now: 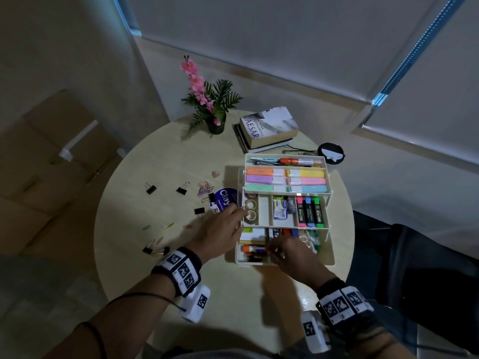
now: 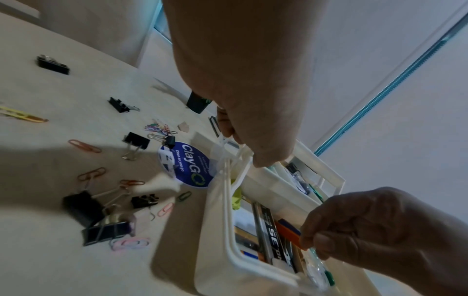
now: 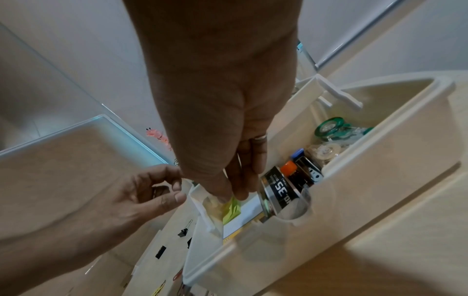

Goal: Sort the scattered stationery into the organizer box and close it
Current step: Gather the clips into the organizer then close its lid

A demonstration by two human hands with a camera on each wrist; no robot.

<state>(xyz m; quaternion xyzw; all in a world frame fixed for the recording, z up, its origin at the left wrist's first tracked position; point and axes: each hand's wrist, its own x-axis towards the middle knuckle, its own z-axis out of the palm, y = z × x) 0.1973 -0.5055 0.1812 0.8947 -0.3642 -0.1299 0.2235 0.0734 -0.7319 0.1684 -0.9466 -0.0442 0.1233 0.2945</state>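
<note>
- A white plastic tiered organizer box [image 1: 285, 211] stands open on a round pale wooden table [image 1: 160, 268], its upper trays stepped back toward the window and its bottom compartment exposed at the near edge.
- The top tray holds pastel highlighters [image 1: 285, 180] in rows; the middle tray carries pink, blue and green markers [image 1: 308, 211] at its right end and small tape rolls [image 1: 251, 209] at its left end.
- The left hand [image 1: 220, 233] rests at the left corner of the middle tray, fingers loosely curled, their tips touching the tray's thin white rim; whether it truly grips the rim I cannot tell.
- The right hand [image 1: 287, 255] reaches into the bottom compartment, fingers pointed down and drawn together at a yellow-green pad of sticky notes [image 3: 231, 210]; the tips touch it, though a firm pinch is not clear.
- Beside that pad in the same compartment lie a black box printed "35" [image 3: 278, 192], an orange-capped glue stick [image 3: 288, 167] and green-cored tape rolls [image 3: 329, 128].
- Still loose on the table left of the box: black binder clips [image 1: 150, 189], coloured paper clips [image 1: 204, 189] and a round blue "ClayGo" sticker [image 2: 188, 165].
- Behind the box sit a stack of books [image 1: 267, 130] and a small pot of pink artificial flowers [image 1: 207, 99].
</note>
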